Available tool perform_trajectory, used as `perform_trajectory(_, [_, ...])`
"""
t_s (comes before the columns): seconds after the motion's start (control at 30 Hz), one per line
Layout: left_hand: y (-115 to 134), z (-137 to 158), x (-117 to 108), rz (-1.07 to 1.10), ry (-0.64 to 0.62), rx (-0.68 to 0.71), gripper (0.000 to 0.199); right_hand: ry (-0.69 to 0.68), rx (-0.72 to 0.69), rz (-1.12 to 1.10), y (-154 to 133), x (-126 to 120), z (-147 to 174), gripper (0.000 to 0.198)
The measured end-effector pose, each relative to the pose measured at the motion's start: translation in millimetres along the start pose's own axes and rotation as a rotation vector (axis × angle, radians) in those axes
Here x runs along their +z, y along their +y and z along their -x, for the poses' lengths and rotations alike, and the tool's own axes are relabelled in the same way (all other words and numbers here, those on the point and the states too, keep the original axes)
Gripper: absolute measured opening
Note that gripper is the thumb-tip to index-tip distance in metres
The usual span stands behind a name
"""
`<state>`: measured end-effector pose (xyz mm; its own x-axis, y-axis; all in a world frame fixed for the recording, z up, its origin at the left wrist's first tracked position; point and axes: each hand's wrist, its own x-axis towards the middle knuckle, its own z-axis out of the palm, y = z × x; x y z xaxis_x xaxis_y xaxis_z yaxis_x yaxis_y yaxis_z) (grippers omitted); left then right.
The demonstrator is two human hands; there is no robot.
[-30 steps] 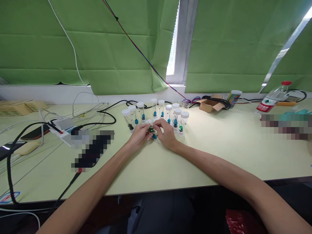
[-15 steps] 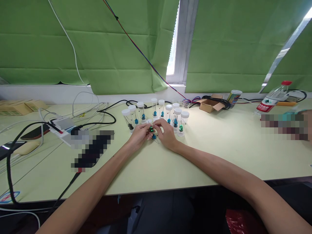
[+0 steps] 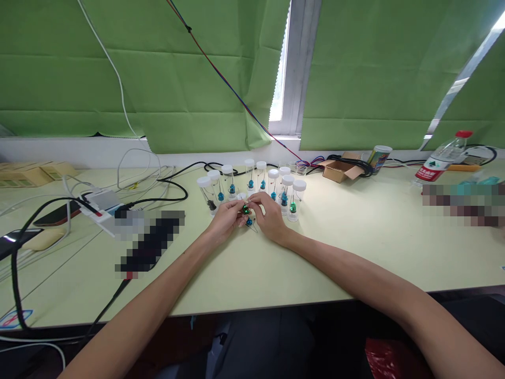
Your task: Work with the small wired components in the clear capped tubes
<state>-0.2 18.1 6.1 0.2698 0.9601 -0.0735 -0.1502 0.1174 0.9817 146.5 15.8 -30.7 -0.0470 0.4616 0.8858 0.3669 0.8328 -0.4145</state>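
A small shiny green part (image 3: 245, 209) sits between the fingertips of both hands, just above the table. My left hand (image 3: 224, 221) pinches it from the left. From the right, my right hand (image 3: 272, 218) has thumb and forefinger closed at the same piece; the fingers hide some of it. Right below lies a small blue part (image 3: 249, 222) with thin wire ends. Several clear vials with white caps stand in an arc behind my hands, most with a blue wired part inside. The nearest right vial (image 3: 293, 210) has a green part, the leftmost vial (image 3: 211, 204) a dark one.
Left of my arms are a white power strip (image 3: 104, 210), tangled cables and a blurred dark object (image 3: 152, 242). An open cardboard box (image 3: 338, 171), a can (image 3: 379, 159) and a red-capped water bottle (image 3: 440, 163) are at the back right.
My hands stay almost in place, with the green part turned slightly between the fingers. At the far right edge, a skin-toned patch has mostly gone from view.
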Motion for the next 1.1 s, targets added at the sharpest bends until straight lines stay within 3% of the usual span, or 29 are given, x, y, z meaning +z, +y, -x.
perform_trajectory(0.57, [2.9,0.3,3.2,0.106,0.026,-0.056,0.009,-0.035,-0.032,0.012,0.5,-0.7,-0.8,0.017])
perform_trajectory(1.1, [1.6,0.2,1.4,0.042,0.005,-0.014,0.017,-0.043,-0.08,0.019,0.4,-1.1,-0.5,0.018])
